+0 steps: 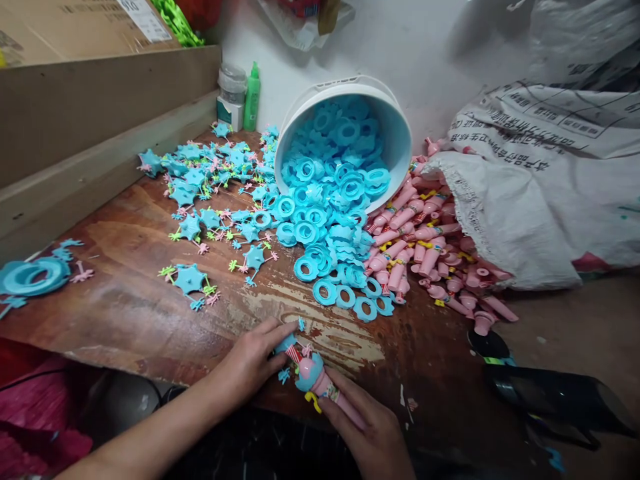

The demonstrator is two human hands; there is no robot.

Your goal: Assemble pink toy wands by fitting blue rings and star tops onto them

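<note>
My right hand [367, 427] is closed round a pink plastic toy [326, 385] shaped like a stick with a round head. The toy has a scalloped blue collar near the top, a red-striped piece and a yellow hook-like part at its side. My left hand [257, 352], fingers closed, holds a blue star-shaped piece [286, 343] with small coloured figures on its points, close to the toy's head. Its fingers partly hide that piece. Ahead on the brown wooden table [240, 307] lie loose blue rings [345, 297] and another blue star-shaped piece [190, 279].
A white bucket [404, 143] lies on its side, spilling blue rings. Many star-shaped pieces [193, 177] spread left of it. On the right, pink toys [430, 247] spill from a white woven sack [530, 193]. A black object [555, 400] lies at lower right; a wooden board [100, 120] borders the left.
</note>
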